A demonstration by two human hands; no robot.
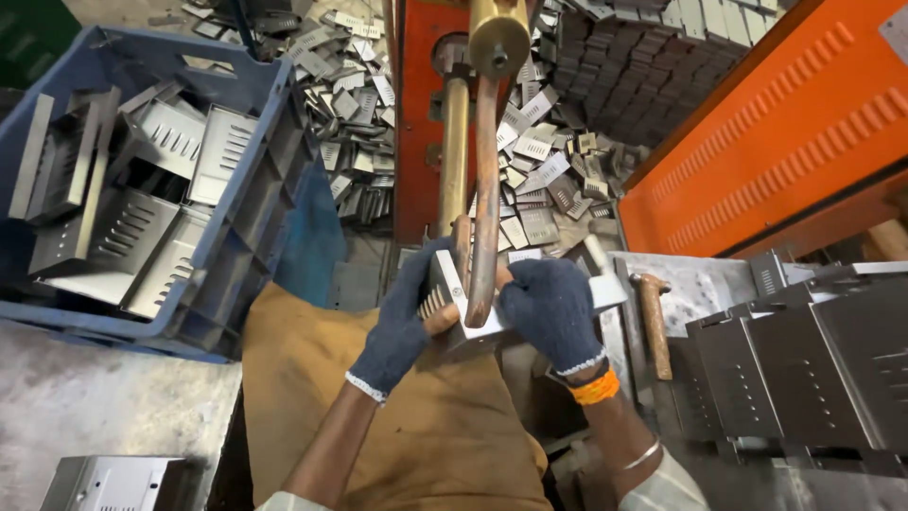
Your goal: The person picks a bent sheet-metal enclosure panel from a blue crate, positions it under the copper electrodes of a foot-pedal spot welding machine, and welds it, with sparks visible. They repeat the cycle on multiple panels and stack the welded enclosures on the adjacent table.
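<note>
Shiny metal fills your hands: you hold a small bent metal piece (463, 308) with slots, right at the middle of the view. Your left hand (402, 322), in a blue glove, grips its slotted side at nine o'clock. Your right hand (549, 308) grips the flat side at three o'clock. The copper rod (485, 189) of the orange machine (421, 114) comes down from twelve o'clock and meets the piece. It looks like you are at the joining step, so I think your hands must keep the piece steady under the rod. A blue crate (255, 208) of bigger panels sits at ten o'clock. Grey boxes (804, 369) stand at four o'clock.
</note>
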